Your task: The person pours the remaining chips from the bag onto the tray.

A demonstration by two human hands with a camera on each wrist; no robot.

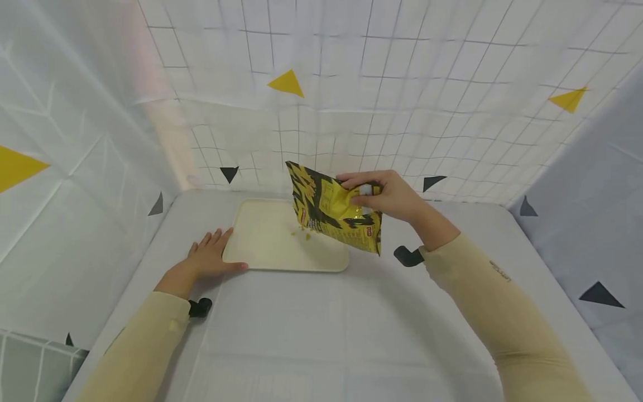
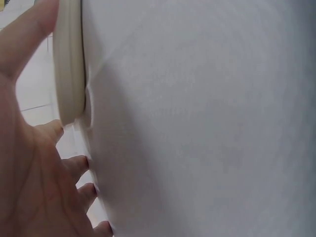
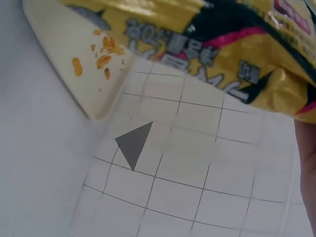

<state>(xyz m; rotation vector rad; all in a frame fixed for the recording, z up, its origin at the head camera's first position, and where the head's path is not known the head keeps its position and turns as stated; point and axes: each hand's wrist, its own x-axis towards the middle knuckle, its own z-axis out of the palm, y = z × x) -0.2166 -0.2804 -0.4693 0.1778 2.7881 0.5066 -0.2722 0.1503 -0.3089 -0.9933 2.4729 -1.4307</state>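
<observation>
My right hand (image 1: 397, 196) pinches a yellow and black snack bag (image 1: 329, 209) between thumb and fingers, holding it tilted above the right part of a cream tray (image 1: 268, 245). Small orange-yellow snack pieces (image 3: 103, 61) lie scattered on the tray under the bag's lower left end. At the tray's left front corner, my left hand (image 1: 207, 260) rests with its fingers spread along the left side and its thumb along the front rim. The left wrist view shows the thumb against the tray's edge. The bag hides the tray's right rear part.
The tray lies on a white-covered table (image 1: 281, 329). A white sheet (image 1: 341, 139) with grid lines and yellow and black triangles hangs behind it. More pale sheets (image 1: 572, 223) stand at both sides.
</observation>
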